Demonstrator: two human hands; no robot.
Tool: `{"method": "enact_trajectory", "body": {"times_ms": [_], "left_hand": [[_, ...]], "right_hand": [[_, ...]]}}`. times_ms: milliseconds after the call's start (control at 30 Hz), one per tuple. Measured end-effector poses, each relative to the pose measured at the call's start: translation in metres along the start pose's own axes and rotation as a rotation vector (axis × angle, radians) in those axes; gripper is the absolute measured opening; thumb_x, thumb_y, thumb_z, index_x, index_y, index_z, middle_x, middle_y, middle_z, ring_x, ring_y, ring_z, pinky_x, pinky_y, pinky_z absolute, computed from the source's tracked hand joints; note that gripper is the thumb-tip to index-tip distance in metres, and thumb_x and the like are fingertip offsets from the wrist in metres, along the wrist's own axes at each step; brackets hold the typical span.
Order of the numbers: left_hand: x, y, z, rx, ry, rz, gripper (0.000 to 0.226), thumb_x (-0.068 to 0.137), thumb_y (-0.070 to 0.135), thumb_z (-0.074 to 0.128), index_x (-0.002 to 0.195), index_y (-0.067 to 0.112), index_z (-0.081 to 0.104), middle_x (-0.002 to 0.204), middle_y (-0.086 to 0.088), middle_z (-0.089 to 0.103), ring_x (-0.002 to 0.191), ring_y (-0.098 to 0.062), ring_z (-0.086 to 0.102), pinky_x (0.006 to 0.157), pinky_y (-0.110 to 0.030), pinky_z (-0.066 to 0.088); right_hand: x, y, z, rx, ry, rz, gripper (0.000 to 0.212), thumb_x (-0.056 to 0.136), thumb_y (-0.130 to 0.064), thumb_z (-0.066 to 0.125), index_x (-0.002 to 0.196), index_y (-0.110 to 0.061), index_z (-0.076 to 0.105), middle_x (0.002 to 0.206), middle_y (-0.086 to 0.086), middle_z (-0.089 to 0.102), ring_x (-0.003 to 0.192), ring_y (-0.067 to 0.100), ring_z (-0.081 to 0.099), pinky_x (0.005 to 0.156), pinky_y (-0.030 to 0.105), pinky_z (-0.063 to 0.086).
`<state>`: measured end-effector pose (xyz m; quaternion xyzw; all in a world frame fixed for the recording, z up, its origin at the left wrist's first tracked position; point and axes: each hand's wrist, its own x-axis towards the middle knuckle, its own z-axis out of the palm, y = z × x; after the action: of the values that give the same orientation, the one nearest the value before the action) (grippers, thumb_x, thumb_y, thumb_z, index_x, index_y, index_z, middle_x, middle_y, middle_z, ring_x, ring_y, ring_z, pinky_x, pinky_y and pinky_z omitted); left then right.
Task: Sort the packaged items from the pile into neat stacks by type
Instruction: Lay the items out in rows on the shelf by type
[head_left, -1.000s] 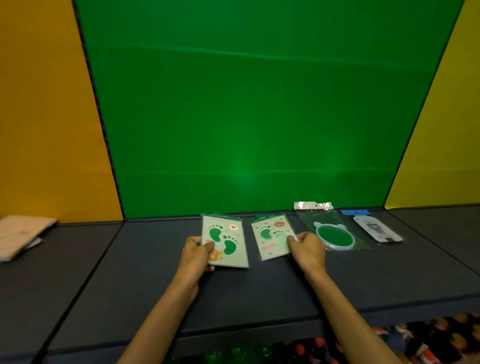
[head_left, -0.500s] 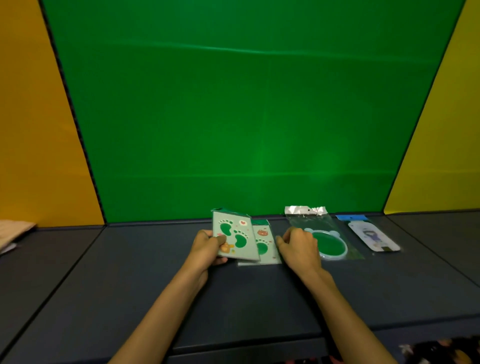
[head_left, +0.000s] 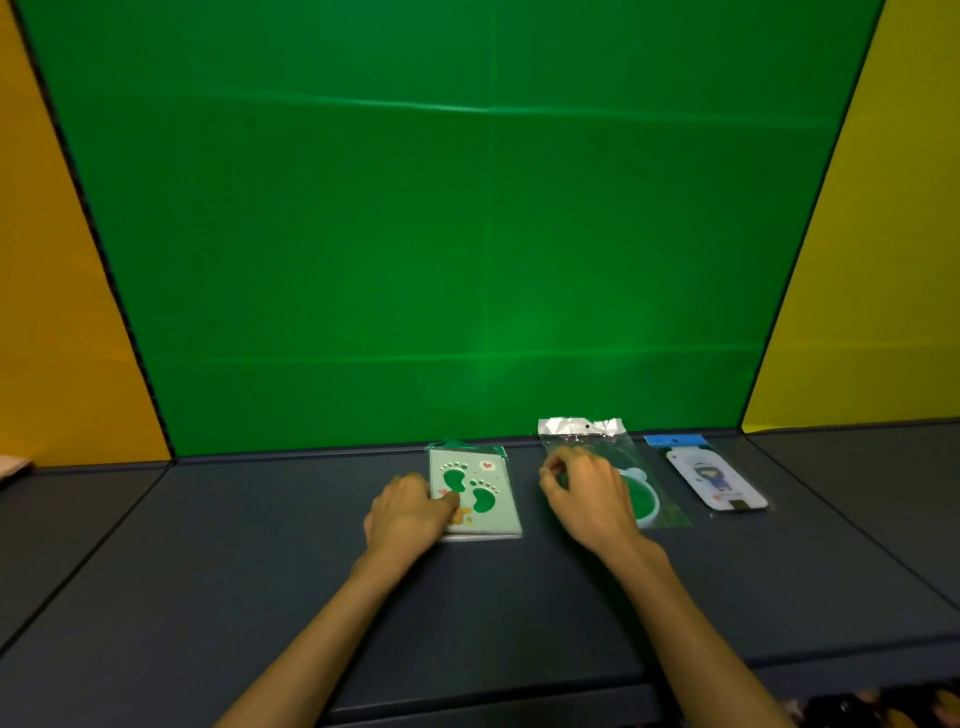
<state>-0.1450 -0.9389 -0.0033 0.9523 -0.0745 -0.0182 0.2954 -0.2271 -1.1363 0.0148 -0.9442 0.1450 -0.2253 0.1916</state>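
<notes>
The footprint packet (head_left: 475, 491) lies flat on the dark table (head_left: 260, 561), close to the back edge, a pale green card in a clear sleeve printed with two dark green feet and a small red heart. A thin edge showing under its near side tells me it sits squarely on top of at least one more packet, so that is a small stack. The left hand (head_left: 408, 512) rests on the packet's left side, thumb pressed down onto the card face and the other fingers curled along the edge, holding it in place rather than lifting it. Just to the right, with a strip of bare table between, is the clear bag (head_left: 618, 457) with a silvery header at the far end and a round green disc (head_left: 644, 501) inside. The right hand (head_left: 587, 493) sits over the left half of that bag, fingers bent and drawn together near the bag's upper part; whether they actually pinch the plastic I cannot tell from here. Further right again, apart from the bag, lies a white rounded card (head_left: 717, 480) with a blue header and a small cartoon figure. Behind everything stands a green backdrop (head_left: 467, 234), flanked by yellow panels (head_left: 62, 312).
</notes>
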Motion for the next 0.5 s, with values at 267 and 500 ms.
{"method": "enact_trajectory", "body": {"times_ms": [267,500], "left_hand": [[-0.020,-0.005,-0.006,0.229,0.195,0.186,0.043,0.088,0.053,0.059,0.116,0.021,0.061,0.114,-0.002,0.060,0.107,-0.025,0.058,0.088,-0.039,0.047],[-0.046,-0.040,-0.057,0.434,0.211,0.377,0.057,0.096,0.053,0.044,0.148,0.031,0.038,0.152,0.003,0.042,0.135,-0.023,0.043,0.105,-0.041,0.040]], "right_hand": [[-0.011,-0.010,0.005,0.021,-0.060,-0.155,0.019,0.095,-0.034,0.054,0.101,-0.022,0.066,0.099,-0.004,0.067,0.085,0.015,0.062,0.074,0.033,0.052],[-0.021,-0.053,0.023,0.075,-0.140,-0.350,0.032,0.094,-0.041,0.051,0.119,-0.025,0.064,0.118,-0.005,0.067,0.107,0.020,0.060,0.091,0.036,0.043]]}}
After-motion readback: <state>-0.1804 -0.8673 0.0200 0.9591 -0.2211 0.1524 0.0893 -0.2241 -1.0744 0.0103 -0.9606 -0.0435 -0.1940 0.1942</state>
